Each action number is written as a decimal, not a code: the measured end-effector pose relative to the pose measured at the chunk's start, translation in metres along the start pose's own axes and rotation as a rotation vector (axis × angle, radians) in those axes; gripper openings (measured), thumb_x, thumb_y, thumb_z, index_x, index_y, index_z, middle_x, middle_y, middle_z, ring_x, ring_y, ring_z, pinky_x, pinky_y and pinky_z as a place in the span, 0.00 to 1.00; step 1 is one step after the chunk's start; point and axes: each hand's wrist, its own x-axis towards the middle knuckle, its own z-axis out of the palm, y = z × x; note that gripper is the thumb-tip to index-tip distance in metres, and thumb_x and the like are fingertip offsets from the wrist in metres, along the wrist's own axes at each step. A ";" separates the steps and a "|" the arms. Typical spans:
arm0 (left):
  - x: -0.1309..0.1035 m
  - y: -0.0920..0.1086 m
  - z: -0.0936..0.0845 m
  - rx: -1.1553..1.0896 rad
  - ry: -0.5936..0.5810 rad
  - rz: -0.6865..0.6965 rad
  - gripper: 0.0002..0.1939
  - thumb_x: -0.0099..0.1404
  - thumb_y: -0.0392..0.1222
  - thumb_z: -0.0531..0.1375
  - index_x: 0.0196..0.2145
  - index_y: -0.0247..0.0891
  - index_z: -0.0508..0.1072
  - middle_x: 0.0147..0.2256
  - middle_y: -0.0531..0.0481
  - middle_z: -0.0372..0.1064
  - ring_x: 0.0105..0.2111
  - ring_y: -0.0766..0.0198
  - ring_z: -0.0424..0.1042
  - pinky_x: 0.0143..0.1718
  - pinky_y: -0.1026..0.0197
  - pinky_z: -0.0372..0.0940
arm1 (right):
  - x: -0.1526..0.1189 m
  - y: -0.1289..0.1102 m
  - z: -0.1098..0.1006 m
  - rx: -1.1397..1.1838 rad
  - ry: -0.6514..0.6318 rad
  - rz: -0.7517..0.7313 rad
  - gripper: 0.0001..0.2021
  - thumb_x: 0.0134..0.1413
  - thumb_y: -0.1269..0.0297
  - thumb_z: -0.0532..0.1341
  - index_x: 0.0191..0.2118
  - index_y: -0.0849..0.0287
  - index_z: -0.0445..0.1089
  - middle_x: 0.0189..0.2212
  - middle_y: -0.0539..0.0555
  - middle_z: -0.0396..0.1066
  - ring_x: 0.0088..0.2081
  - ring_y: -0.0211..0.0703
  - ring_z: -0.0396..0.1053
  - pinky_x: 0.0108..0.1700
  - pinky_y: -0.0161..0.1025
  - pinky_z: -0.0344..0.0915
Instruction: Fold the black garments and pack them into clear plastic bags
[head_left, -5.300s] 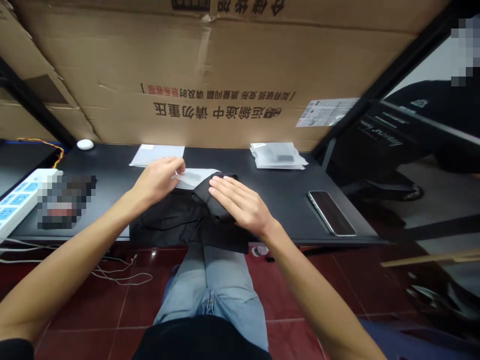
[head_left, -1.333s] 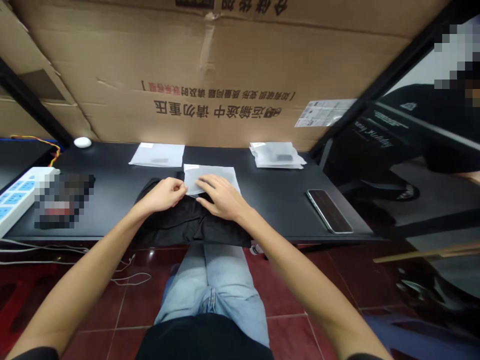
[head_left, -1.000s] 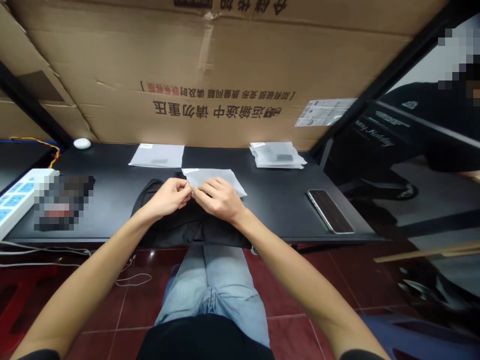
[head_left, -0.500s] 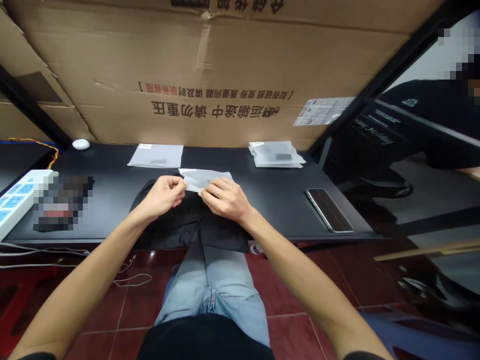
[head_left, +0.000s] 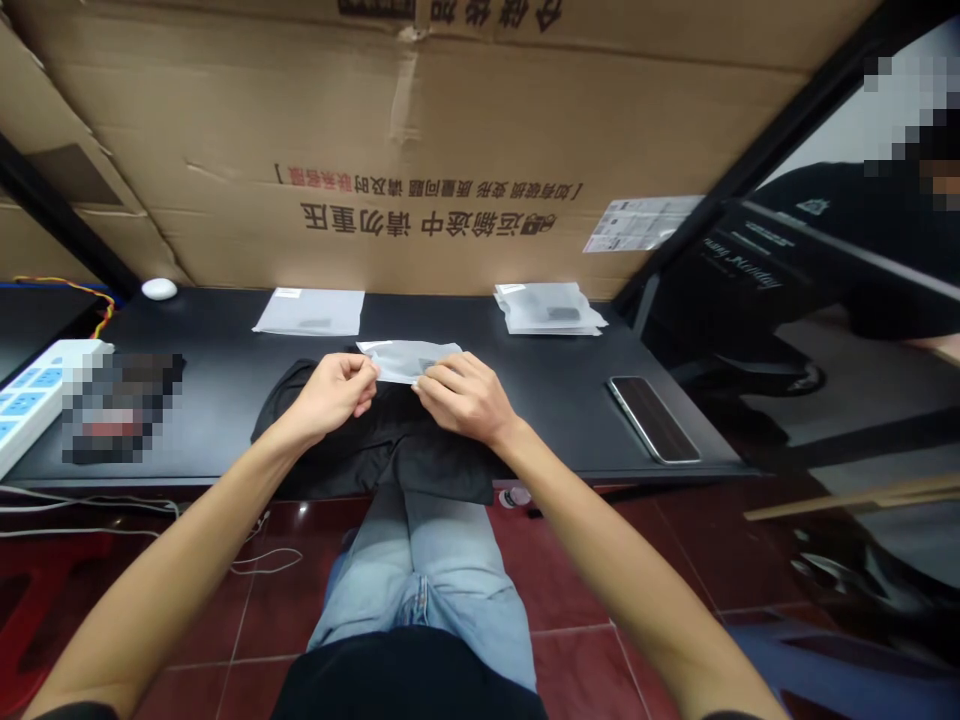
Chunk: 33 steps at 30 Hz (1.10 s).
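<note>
Between my two hands is a translucent white plastic bag point(head_left: 401, 362) with a dark patch showing near its right side. My left hand point(head_left: 341, 390) pinches the bag's near left corner. Fingers of my right hand point(head_left: 465, 395) are closed on its near edge towards the right, covering part of it. Black cloth point(head_left: 397, 450) lies under my hands and hangs over the table's front edge. Farther back, a similar flat bag point(head_left: 311, 312) lies to the left. Several stacked bags point(head_left: 551, 308) lie to the right.
A phone point(head_left: 654, 420) lies at the right of the black table point(head_left: 555, 400). On the left are a power strip point(head_left: 52, 385), a blurred-out dark item point(head_left: 124, 410) and a white oval object point(head_left: 159, 289). Cardboard point(head_left: 450, 120) stands behind. A person in black point(head_left: 847, 240) is at the right.
My right hand has shifted slightly right along the bag's near edge, away from my left hand. More of the bag's near edge shows between them. My left hand keeps its pinch.
</note>
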 end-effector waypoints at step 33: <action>-0.013 -0.009 -0.020 -0.300 0.110 -0.178 0.19 0.66 0.47 0.70 0.24 0.37 0.69 0.18 0.60 0.51 0.18 0.74 0.52 0.23 0.66 0.53 | -0.018 0.023 -0.001 -0.008 0.168 0.008 0.10 0.73 0.68 0.63 0.36 0.54 0.75 0.38 0.55 0.80 0.41 0.48 0.70 0.43 0.47 0.63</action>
